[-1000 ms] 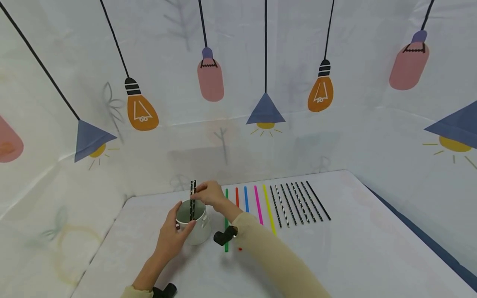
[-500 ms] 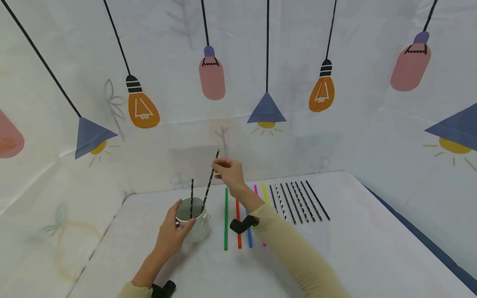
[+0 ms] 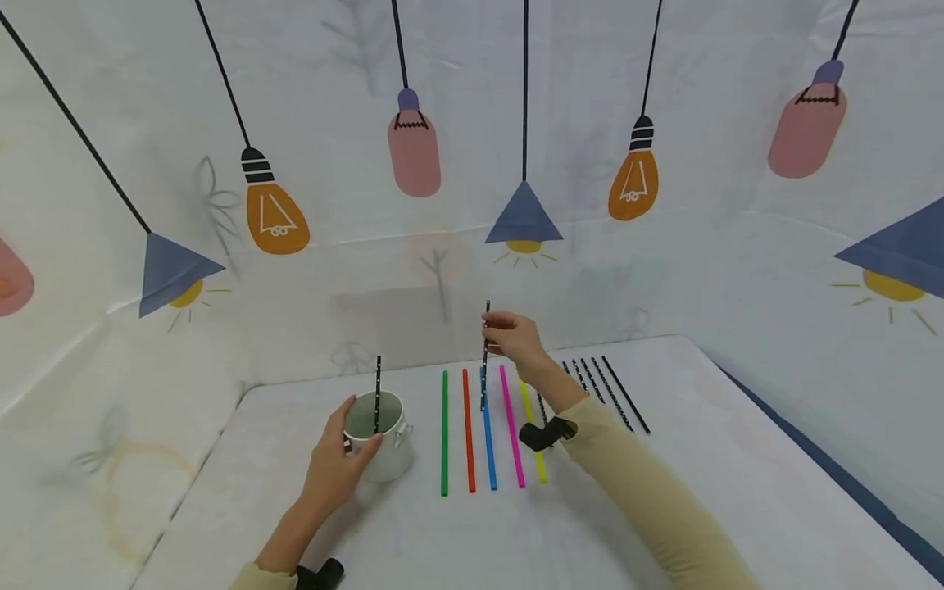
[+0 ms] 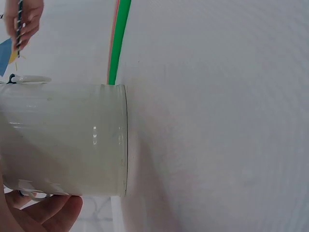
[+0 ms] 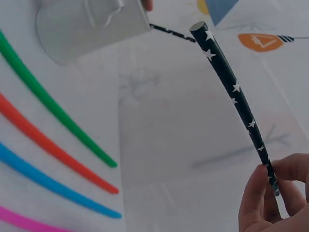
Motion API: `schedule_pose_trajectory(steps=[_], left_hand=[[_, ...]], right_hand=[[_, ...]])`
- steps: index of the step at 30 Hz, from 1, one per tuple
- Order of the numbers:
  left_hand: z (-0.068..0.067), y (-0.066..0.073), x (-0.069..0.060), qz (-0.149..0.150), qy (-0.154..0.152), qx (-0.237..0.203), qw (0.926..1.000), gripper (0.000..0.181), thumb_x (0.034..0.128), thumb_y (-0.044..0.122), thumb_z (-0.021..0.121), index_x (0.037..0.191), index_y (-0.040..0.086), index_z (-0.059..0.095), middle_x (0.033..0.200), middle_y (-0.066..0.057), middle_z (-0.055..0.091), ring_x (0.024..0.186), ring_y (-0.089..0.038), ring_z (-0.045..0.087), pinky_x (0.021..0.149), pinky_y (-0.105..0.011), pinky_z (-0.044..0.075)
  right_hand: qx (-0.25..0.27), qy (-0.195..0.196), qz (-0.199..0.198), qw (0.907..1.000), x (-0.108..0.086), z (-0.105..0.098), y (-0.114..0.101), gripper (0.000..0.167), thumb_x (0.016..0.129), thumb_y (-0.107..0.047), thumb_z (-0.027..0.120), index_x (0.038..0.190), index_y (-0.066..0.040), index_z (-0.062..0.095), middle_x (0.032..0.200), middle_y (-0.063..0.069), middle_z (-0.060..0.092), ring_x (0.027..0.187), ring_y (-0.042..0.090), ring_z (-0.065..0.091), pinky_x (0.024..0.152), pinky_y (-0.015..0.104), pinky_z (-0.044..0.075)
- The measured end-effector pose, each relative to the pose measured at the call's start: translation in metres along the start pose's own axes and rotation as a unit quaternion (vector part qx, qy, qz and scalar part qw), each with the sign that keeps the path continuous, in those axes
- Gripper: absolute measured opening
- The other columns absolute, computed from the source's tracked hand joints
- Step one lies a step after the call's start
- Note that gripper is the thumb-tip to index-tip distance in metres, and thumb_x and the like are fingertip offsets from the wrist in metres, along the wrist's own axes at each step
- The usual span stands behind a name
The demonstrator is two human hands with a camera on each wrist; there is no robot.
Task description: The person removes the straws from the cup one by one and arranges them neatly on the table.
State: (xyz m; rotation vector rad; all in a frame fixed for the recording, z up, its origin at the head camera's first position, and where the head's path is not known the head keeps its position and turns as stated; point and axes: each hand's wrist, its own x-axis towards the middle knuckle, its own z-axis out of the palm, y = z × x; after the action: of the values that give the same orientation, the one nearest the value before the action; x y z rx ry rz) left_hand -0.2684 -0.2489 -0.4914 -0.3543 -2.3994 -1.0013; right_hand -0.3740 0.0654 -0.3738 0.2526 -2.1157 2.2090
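My left hand holds a small white metal bucket that stands upright on the table, thumb on the near side. One black patterned straw leans up out of its mouth. Over the row of coloured straws, my right hand pinches a second black straw near its upper end; white stars show on it in the right wrist view. That straw hangs almost upright, its lower end in front of the blue straw. In the left wrist view, fingers curl beneath the bucket's far side.
Right of the bucket lie a green straw, a red straw, a pink straw and a yellow straw. Several black patterned straws lie farther right, partly behind my right arm. A printed wall sheet rises behind the white table.
My right hand has lifted one of two black straws out of the bucket and carried it rightward above the coloured straws. The other straw stays in the bucket, and my left hand keeps its hold.
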Motion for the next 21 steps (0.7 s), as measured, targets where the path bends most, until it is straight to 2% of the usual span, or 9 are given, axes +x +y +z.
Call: schedule_pose_trajectory(steps=[5, 17, 19, 21], left_hand=[[-0.001, 0.000, 0.000, 0.001, -0.005, 0.004, 1.0000, 0.077, 0.0919, 0.038, 0.067, 0.150, 0.006, 0.028, 0.140, -0.018, 0.045, 0.116, -0.032, 0.054, 0.082, -0.047, 0.053], [-0.003, 0.003, 0.001, -0.004, -0.008, 0.001, 1.0000, 0.078, 0.0916, 0.037, 0.068, 0.151, 0.006, 0.028, 0.138, -0.018, 0.046, 0.114, -0.033, 0.055, 0.082, -0.048, 0.053], [-0.003, 0.004, 0.000, -0.006, -0.008, 0.002, 1.0000, 0.078, 0.0915, 0.037, 0.068, 0.151, 0.006, 0.028, 0.138, -0.019, 0.046, 0.114, -0.033, 0.056, 0.082, -0.048, 0.053], [-0.003, 0.004, 0.000, -0.006, -0.007, 0.002, 1.0000, 0.077, 0.0915, 0.037, 0.068, 0.150, 0.006, 0.029, 0.137, -0.019, 0.046, 0.113, -0.033, 0.056, 0.082, -0.048, 0.053]], right_hand=[[-0.042, -0.024, 0.015, 0.9987, -0.003, -0.036, 0.011, 0.037, 0.095, -0.004, 0.061, 0.132, -0.003, 0.058, 0.125, 0.017, 0.058, 0.112, 0.032, 0.057, 0.087, 0.034, 0.053], [-0.126, -0.034, 0.022, 0.9912, -0.028, -0.124, 0.026, 0.046, 0.097, -0.007, 0.059, 0.141, 0.000, 0.046, 0.132, 0.024, 0.049, 0.105, 0.025, 0.058, 0.087, 0.034, 0.052], [-0.137, -0.034, 0.022, 0.9897, -0.030, -0.138, 0.029, 0.047, 0.098, -0.008, 0.058, 0.142, 0.001, 0.045, 0.133, 0.024, 0.048, 0.105, 0.025, 0.058, 0.087, 0.035, 0.052], [-0.150, -0.033, 0.022, 0.9880, -0.032, -0.150, 0.031, 0.047, 0.098, -0.009, 0.057, 0.143, 0.001, 0.044, 0.135, 0.025, 0.047, 0.109, 0.031, 0.057, 0.088, 0.036, 0.052]])
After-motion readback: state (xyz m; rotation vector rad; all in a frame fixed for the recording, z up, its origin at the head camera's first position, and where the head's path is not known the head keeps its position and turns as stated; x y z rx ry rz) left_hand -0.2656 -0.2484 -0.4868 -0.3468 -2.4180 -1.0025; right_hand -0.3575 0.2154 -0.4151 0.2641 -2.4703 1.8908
